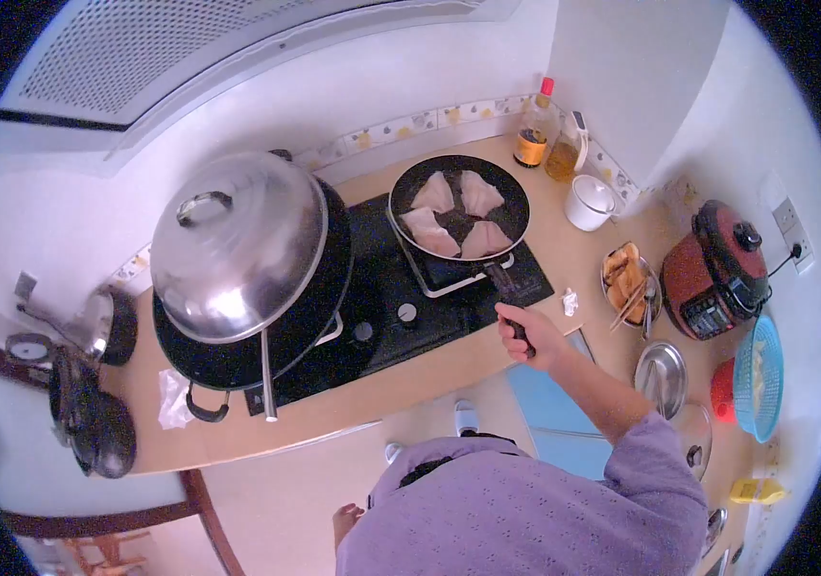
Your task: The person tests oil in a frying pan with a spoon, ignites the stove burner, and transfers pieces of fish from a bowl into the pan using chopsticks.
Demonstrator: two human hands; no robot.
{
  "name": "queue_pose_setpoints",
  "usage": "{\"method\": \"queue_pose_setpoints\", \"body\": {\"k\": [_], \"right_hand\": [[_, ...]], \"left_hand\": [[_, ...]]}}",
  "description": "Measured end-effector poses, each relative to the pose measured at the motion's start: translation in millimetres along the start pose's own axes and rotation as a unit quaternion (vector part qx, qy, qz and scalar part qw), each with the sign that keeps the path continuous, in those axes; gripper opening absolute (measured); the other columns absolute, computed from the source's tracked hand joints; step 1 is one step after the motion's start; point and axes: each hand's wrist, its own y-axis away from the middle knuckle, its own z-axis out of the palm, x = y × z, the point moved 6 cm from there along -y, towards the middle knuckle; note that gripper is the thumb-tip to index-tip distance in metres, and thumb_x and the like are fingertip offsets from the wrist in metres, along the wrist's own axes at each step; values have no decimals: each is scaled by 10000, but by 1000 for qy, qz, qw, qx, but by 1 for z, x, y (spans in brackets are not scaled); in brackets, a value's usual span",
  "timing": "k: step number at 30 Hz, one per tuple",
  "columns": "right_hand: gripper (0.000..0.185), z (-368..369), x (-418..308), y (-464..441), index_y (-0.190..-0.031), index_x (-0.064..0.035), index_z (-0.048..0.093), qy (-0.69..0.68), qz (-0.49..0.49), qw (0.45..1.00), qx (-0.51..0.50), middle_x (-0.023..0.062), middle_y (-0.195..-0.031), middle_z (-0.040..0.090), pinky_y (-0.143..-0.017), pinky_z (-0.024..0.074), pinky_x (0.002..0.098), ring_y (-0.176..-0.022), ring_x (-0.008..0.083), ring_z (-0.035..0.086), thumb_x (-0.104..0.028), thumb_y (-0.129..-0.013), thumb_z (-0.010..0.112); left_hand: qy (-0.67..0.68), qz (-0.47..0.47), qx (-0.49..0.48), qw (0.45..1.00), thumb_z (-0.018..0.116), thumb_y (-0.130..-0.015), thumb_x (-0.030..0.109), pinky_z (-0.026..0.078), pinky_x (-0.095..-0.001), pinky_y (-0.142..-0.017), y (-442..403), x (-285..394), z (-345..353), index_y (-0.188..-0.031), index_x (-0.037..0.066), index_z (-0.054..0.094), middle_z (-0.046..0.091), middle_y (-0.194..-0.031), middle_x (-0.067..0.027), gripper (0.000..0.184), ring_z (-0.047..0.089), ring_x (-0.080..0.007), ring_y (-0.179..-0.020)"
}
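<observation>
My right hand is closed around the black handle of a frying pan. Several pale pieces of raw-looking fish lie spread out in the pan, which is over the right burner of the black gas stove. Low in the picture, beside the purple shirt, only part of my left hand shows; it is away from the counter and its fingers are too hidden to read. Left of the pan stands a large black wok under a domed steel lid, with a metal utensil handle sticking out towards me.
An oil bottle, an oil jug and a white pot stand in the back corner. Along the right are a bowl of browned food with chopsticks, a red electric cooker, a steel lid and a blue basket.
</observation>
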Motion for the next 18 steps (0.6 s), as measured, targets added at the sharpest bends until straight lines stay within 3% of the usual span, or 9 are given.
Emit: {"method": "queue_pose_setpoints", "body": {"k": [4, 7, 9, 11, 13, 15, 18], "right_hand": [[302, -12, 11, -6, -670, -132, 470, 25, 0, 1000, 2, -31, -510, 434, -319, 294, 239, -357, 81, 383, -339, -833, 618], [335, -13, 2, -7, -633, -122, 471, 52, -78, 994, 50, -31, -492, 425, -318, 318, 244, -357, 87, 419, -348, -829, 620], [255, -10, -1, -10, -694, -116, 479, 42, -54, 998, -10, -23, -509, 439, -310, 321, 250, -360, 89, 435, -273, -823, 633], [212, -9, 0, -9, -736, -115, 472, 41, -56, 998, 8, -20, -514, 438, -306, 317, 250, -353, 88, 423, -221, -812, 638], [189, -14, 2, -11, -778, -114, 464, 42, -58, 997, 25, -17, -520, 437, -302, 314, 251, -346, 87, 411, -168, -801, 644], [207, -22, 7, -13, -851, -115, 442, 6, -51, 999, -8, -14, -526, 429, -297, 309, 251, -340, 83, 390, -89, -780, 635], [214, -34, 13, -15, -862, -106, 440, -5, -59, 997, -44, -16, -520, 415, -294, 302, 252, -338, 80, 376, -88, -776, 635]], "left_hand": [[-32, 17, -6, 999, 571, -826, 74, 531, -328, -682, 13, 22, -5, -1131, -92, 483, 631, -926, -201, 358, 641, -253, -808], [-41, 36, 15, 998, 587, -827, 81, 535, -337, -672, 40, 62, -1, -1144, -75, 480, 621, -958, -205, 369, 642, -261, -800], [-68, 41, 18, 997, 590, -827, 88, 534, -336, -668, 44, 78, 4, -1154, -64, 475, 620, -958, -201, 378, 642, -260, -797], [-94, 47, 20, 994, 593, -828, 95, 534, -336, -663, 39, 84, -1, -1164, -54, 469, 618, -958, -198, 388, 642, -259, -795], [75, -13, -39, 996, 590, -832, 93, 533, -337, -638, 34, 87, 3, -1172, -46, 457, 619, -934, -178, 391, 640, -246, -768], [13, 5, -22, 1000, 592, -832, 88, 531, -336, -631, 40, 97, 8, -1170, -41, 457, 619, -919, -167, 386, 637, -243, -753], [-41, 29, -16, 999, 594, -831, 75, 529, -337, -618, 42, 104, 11, -1165, -36, 458, 617, -898, -152, 377, 631, -238, -725]]}}
